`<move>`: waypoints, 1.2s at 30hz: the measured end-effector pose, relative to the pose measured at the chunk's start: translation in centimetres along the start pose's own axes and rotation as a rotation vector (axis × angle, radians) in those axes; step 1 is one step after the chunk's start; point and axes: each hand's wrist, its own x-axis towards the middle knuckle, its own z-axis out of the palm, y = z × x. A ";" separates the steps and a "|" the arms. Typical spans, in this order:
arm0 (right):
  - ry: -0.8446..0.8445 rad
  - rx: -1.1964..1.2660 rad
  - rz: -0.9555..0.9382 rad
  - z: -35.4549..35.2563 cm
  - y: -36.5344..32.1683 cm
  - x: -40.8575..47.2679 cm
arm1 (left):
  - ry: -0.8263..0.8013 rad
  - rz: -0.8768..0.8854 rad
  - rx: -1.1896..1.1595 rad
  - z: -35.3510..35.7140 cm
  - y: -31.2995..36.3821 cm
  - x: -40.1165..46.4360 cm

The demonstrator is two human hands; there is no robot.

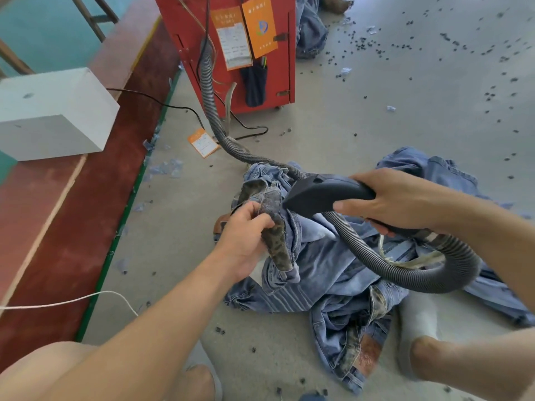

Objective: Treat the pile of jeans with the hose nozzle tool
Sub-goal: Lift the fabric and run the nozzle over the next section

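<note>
A pile of light blue jeans (333, 273) lies crumpled on the grey floor in front of me. My left hand (246, 235) grips a turned-out waistband with leopard-print lining (275, 244), lifting it off the pile. My right hand (396, 204) holds the black hose nozzle tool (321, 195) by its handle, and the nozzle's tip touches the lifted waistband just right of my left hand. A ribbed grey hose (405, 273) loops from the handle over the jeans.
The hose runs back to a red machine (272, 82) with orange tags. A white block (52, 114) sits on a red ledge at left. Black cables, a white cord (86, 298), an orange tag (202, 141) and dark scraps litter the floor. My feet flank the pile.
</note>
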 end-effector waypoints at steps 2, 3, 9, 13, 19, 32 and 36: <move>-0.021 -0.013 -0.007 0.5 -0.4 0.1 | -0.065 -0.016 -0.038 -0.1 0.0 -0.3; -0.010 -0.040 -0.016 1.0 -0.6 0.3 | -0.097 -0.023 -0.058 -0.1 0.0 -0.4; 0.245 -0.011 0.041 1.1 -0.7 1.2 | -0.199 -0.072 -0.151 -0.3 0.0 -0.8; 0.008 -0.060 -0.015 -0.6 -0.5 0.1 | -0.166 -0.070 -0.196 -0.8 0.4 -0.5; 0.151 -0.229 -0.025 2.4 -1.3 1.2 | -0.168 -0.061 -0.178 -0.8 0.4 -0.3; 0.205 -0.105 0.074 1.1 -1.6 1.8 | -0.276 -0.024 -0.052 -0.7 -0.3 -0.8; 0.061 0.073 0.106 -1.6 -0.9 1.1 | -0.232 0.036 0.036 -0.9 -0.1 -0.7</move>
